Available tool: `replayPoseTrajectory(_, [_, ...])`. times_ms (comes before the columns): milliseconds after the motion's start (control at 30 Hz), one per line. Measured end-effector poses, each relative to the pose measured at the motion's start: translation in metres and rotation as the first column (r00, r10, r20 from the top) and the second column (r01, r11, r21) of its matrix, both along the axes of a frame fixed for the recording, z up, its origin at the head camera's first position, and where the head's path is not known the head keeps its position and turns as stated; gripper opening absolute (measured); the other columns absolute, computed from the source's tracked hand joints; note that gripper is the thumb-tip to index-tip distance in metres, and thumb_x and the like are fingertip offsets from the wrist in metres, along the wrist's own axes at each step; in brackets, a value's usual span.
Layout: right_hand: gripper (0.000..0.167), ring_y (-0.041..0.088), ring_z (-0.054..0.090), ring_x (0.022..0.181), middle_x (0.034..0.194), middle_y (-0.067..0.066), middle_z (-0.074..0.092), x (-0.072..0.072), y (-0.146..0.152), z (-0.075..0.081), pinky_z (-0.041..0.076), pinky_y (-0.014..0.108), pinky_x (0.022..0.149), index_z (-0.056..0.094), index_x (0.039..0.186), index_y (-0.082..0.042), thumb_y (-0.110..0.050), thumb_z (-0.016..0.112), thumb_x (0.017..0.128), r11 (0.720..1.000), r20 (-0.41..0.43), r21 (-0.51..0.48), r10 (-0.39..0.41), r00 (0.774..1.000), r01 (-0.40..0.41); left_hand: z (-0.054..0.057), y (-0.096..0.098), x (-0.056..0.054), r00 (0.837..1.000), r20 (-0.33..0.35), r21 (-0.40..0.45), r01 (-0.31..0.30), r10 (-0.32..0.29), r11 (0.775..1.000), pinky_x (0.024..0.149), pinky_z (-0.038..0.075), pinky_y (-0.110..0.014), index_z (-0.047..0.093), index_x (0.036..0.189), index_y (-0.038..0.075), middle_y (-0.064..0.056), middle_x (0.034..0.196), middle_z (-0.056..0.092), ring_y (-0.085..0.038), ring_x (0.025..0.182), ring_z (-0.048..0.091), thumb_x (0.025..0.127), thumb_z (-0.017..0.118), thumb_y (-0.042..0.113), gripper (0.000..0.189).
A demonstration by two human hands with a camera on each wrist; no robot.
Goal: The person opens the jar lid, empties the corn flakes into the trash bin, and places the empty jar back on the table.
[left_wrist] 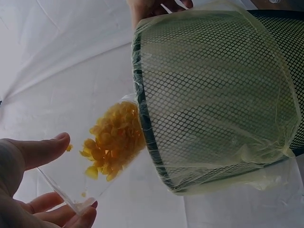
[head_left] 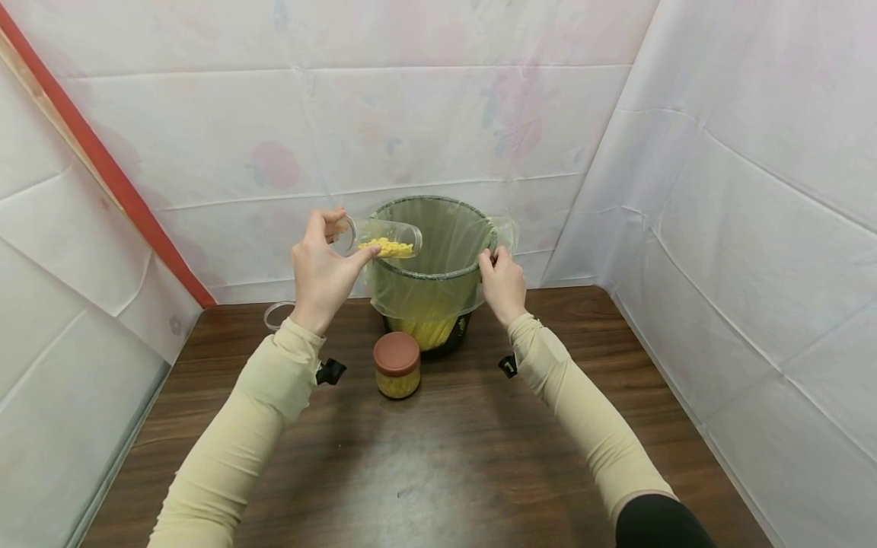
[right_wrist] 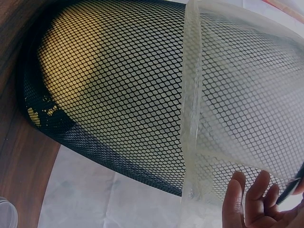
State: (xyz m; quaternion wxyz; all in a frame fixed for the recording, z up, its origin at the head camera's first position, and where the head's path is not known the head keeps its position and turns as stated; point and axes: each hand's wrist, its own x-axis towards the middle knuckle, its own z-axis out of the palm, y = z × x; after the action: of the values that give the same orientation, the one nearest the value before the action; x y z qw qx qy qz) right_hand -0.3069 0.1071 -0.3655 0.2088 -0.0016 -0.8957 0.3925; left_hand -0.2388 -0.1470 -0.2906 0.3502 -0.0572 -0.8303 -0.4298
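Observation:
My left hand holds a clear jar on its side, thumb and fingers at its base end. Small yellow pieces lie inside the jar, heaped toward its mouth in the left wrist view. That mouth is at the left rim of a dark mesh waste bin. A thin, pale yellow-green bin liner lines the bin and folds down over its outside. At the right side of the rim, my right hand grips the liner with curled fingers.
A second jar with a brown-red lid and yellowish contents stands in front of the bin on the dark wooden table. A clear ring-like lid lies behind my left wrist. White sheeting surrounds the table's back and sides.

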Motion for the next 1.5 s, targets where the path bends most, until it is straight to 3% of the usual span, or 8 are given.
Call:
replayPoseTrajectory(167, [0.033,0.026,0.046,0.059,0.064,0.004,0.043,0.001,0.000,0.000,0.032,0.034,0.055,0.038,0.074,-0.015,-0.040,0.032,0.096,1.000,-0.006,-0.006,0.007,1.000,-0.007,-0.001,0.000,-0.002,1.000,-0.012,0.009,-0.010,0.010,1.000,0.082,0.049,-0.042,0.054,0.117,0.003,-0.017,0.102,0.066,-0.030,0.096,0.063,0.071,0.084,0.024,0.059])
replayPoseTrajectory(367, [0.034,0.024,0.039,0.053,0.063,0.003,0.041,0.001,0.000,-0.001,0.029,0.033,0.052,0.037,0.073,-0.015,-0.039,0.031,0.097,0.999,-0.013,-0.015,0.030,0.999,-0.030,-0.001,0.000,-0.003,1.000,-0.015,0.019,-0.017,0.017,1.000,0.079,0.049,-0.042,0.055,0.117,0.003,-0.017,0.099,0.067,-0.029,0.092,0.063,0.071,0.083,0.029,0.059])
replayPoseTrajectory(1000, [0.034,0.023,0.038,0.052,0.061,0.003,0.039,0.002,0.002,0.001,0.029,0.032,0.051,0.036,0.073,-0.015,-0.039,0.031,0.098,0.999,-0.021,-0.015,0.032,0.999,-0.032,0.006,0.004,-0.007,0.999,-0.031,0.044,0.008,-0.007,0.999,0.087,0.049,-0.040,0.061,0.119,0.003,-0.016,0.109,0.067,-0.030,0.098,0.063,0.069,0.085,0.030,0.062])
replayPoseTrajectory(1333, [0.033,0.022,0.037,0.051,0.061,0.002,0.039,0.002,0.000,-0.001,0.029,0.032,0.051,0.036,0.074,-0.015,-0.039,0.032,0.097,1.000,-0.019,-0.010,0.029,0.999,-0.029,0.007,0.007,-0.011,0.996,-0.083,-0.002,0.032,-0.032,0.999,0.089,0.046,-0.041,0.064,0.119,0.003,-0.016,0.112,0.065,-0.030,0.100,0.060,0.069,0.085,0.020,0.057])
replayPoseTrajectory(1500, [0.034,0.022,0.036,0.051,0.060,0.002,0.038,0.002,0.000,-0.001,0.028,0.031,0.050,0.036,0.073,-0.015,-0.039,0.031,0.097,1.000,-0.019,-0.011,0.027,0.999,-0.028,0.011,0.011,-0.013,0.991,-0.114,-0.035,0.060,-0.064,0.998,0.096,0.044,-0.039,0.064,0.120,0.004,-0.011,0.120,0.064,-0.026,0.112,0.058,0.068,0.085,0.012,0.057])
